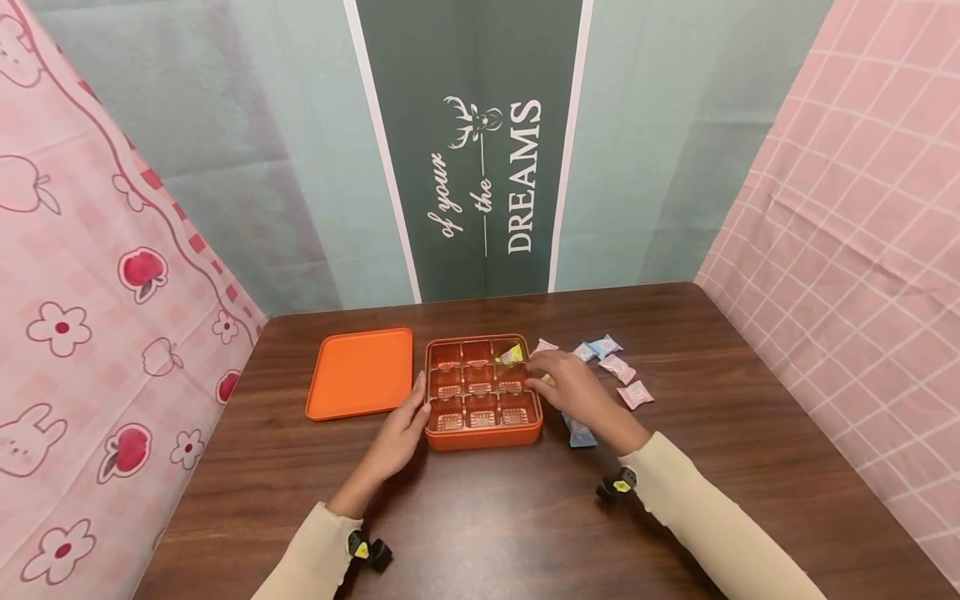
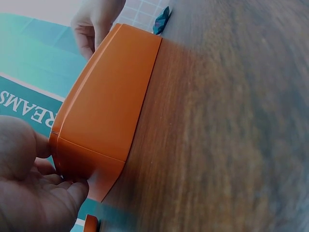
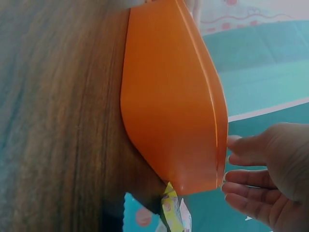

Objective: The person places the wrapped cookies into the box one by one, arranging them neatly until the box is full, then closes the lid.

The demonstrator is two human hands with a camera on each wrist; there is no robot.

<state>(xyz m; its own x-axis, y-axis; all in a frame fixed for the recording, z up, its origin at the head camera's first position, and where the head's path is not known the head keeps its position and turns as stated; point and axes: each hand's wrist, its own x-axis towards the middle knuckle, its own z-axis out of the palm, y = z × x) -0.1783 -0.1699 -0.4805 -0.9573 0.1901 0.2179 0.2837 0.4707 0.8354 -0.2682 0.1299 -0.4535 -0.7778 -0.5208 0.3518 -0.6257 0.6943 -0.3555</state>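
Observation:
An orange box (image 1: 484, 439) with several clear compartments stands on the table. One yellow-wrapped candy (image 1: 512, 355) lies in its back right compartment. My left hand (image 1: 399, 435) holds the box at its left side; in the left wrist view, the thumb and bent fingers of the left hand (image 2: 36, 181) touch the rim and wall. Over the right rim is my right hand (image 1: 573, 387). In the right wrist view, the right hand (image 3: 270, 174) has loosely extended fingers close to the rim, with no candy visible between them. Another yellow candy (image 3: 171, 210) lies beside the box.
The flat orange lid (image 1: 360, 372) lies left of the box. Right of it are scattered pink candies (image 1: 636, 395), blue candies (image 1: 605, 346) and a darker blue packet (image 1: 580, 432) near my right wrist. Fabric curtains (image 1: 637, 150) surround the wooden table (image 1: 480, 517).

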